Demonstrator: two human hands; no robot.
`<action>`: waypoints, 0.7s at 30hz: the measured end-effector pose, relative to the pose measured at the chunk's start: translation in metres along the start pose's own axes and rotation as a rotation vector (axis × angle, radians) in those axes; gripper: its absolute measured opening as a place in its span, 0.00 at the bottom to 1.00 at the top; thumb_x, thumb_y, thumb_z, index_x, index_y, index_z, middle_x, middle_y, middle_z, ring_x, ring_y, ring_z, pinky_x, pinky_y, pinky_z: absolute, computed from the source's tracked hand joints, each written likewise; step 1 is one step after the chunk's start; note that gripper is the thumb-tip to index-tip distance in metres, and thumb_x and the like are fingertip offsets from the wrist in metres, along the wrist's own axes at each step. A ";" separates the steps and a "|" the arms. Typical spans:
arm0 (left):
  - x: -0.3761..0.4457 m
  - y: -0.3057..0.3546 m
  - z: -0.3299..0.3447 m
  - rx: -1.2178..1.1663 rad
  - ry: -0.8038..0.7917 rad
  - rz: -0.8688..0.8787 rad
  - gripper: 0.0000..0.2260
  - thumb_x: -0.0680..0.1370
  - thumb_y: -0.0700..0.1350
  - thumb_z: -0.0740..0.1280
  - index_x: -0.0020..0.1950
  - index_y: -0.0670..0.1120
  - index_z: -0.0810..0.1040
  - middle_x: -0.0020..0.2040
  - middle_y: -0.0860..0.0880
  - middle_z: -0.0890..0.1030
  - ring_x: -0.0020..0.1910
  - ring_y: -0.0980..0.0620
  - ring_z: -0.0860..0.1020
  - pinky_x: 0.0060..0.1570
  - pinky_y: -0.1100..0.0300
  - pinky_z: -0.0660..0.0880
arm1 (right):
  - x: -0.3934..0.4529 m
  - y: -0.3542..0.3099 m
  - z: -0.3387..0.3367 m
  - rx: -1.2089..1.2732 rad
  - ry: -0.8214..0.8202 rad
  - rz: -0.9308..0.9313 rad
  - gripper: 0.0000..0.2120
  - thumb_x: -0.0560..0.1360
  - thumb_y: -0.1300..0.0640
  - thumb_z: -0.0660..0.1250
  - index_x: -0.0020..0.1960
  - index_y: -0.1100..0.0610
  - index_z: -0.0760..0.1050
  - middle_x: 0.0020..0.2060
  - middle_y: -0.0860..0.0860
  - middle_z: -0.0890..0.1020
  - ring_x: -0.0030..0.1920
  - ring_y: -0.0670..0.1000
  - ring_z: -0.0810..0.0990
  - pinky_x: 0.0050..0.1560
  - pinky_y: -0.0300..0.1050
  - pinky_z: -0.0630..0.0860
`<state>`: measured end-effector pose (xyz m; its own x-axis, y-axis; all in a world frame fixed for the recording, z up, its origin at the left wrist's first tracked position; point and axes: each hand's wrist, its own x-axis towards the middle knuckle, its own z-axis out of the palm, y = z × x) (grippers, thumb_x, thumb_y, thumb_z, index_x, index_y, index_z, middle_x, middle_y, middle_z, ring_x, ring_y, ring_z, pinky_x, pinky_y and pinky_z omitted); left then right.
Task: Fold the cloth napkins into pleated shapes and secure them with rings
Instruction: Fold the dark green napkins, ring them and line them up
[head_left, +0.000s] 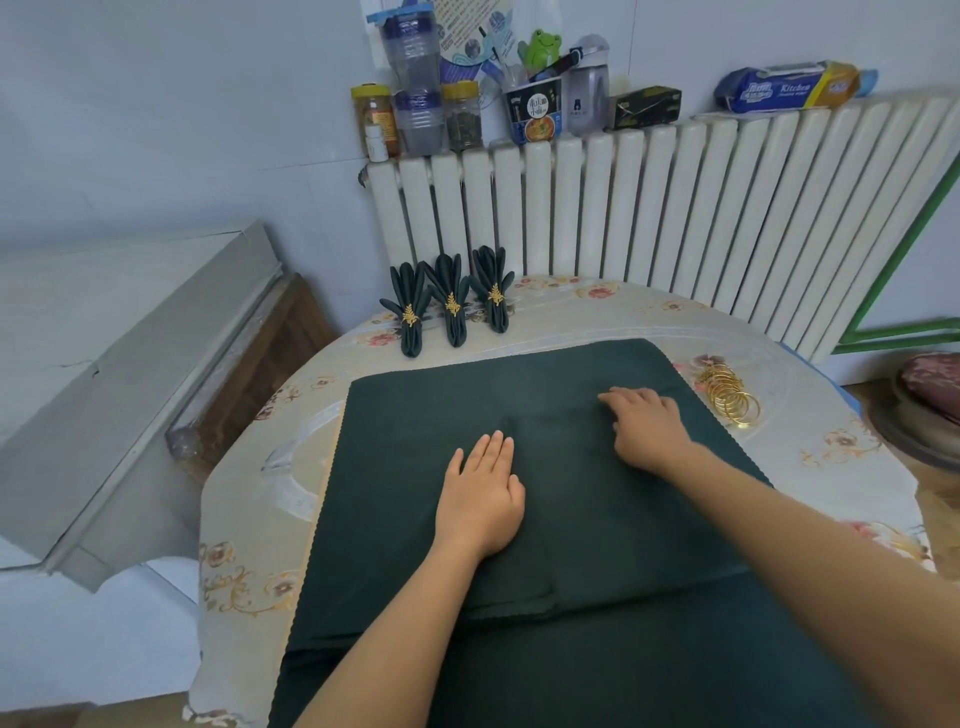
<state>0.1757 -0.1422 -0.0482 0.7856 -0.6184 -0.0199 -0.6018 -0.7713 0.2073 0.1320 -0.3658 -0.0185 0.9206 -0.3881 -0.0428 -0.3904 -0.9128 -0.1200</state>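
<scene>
At 9 o'clock, beside the table, a grey cabinet top (119, 332) with a brown wooden front under it

Round table (831, 467) under a floral cover, its bare rim at 3 o'clock; a dark green napkin (415, 415) spread flat over the middle, near edge hanging off at 6 o'clock, a folded layer lying on top with its scalloped hem across the near part

Left hand (483, 499) just left of centre, palm down, fingers straight and together pointing to 12 o'clock, pressing flat on the napkin, gripping nothing

At 11 o'clock on the table's far edge, three finished napkins (449, 299) in a row, pleated into fans, each cinched by a gold leaf ring, tops leaning against the radiator (675, 208)

Above them at 12 o'clock, on the radiator top, jars (462, 114), a stacked plastic bottle, a noodle cup (535, 111) with a green frog toy in it, a grey bottle, a black box

Right hand (647, 426) right of centre, knuckles up, fingers bent and tips down on the napkin; pinching cloth or only pressing, cannot tell

At 2 o'clock, just off the napkin's right edge, a loose pile of gold rings (730, 395) on the cover

At 1 o'clock on the radiator, a pack of kitchen paper (789, 88)
</scene>
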 end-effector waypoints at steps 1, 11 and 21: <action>0.001 -0.001 0.000 -0.003 0.006 -0.005 0.24 0.83 0.50 0.45 0.79 0.49 0.46 0.79 0.54 0.46 0.77 0.58 0.43 0.75 0.54 0.40 | 0.010 0.004 -0.004 -0.027 -0.041 0.013 0.27 0.77 0.61 0.56 0.75 0.51 0.56 0.74 0.51 0.61 0.73 0.54 0.55 0.71 0.53 0.51; 0.005 -0.008 -0.004 -0.008 0.023 -0.024 0.24 0.82 0.50 0.46 0.79 0.49 0.48 0.79 0.54 0.47 0.77 0.58 0.44 0.75 0.55 0.40 | 0.037 0.008 -0.036 -0.413 -0.130 0.005 0.18 0.76 0.45 0.61 0.63 0.52 0.72 0.63 0.55 0.70 0.67 0.58 0.63 0.69 0.57 0.54; 0.004 -0.006 -0.006 -0.034 0.020 -0.015 0.23 0.83 0.50 0.45 0.78 0.49 0.50 0.79 0.53 0.49 0.77 0.58 0.45 0.76 0.54 0.42 | -0.063 -0.031 -0.044 -0.160 0.152 -0.113 0.11 0.74 0.59 0.61 0.52 0.53 0.78 0.45 0.51 0.82 0.48 0.54 0.79 0.52 0.45 0.68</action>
<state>0.1836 -0.1395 -0.0438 0.7975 -0.6033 -0.0040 -0.5849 -0.7747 0.2403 0.0858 -0.3182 0.0321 0.9514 -0.2863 0.1135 -0.2926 -0.9552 0.0438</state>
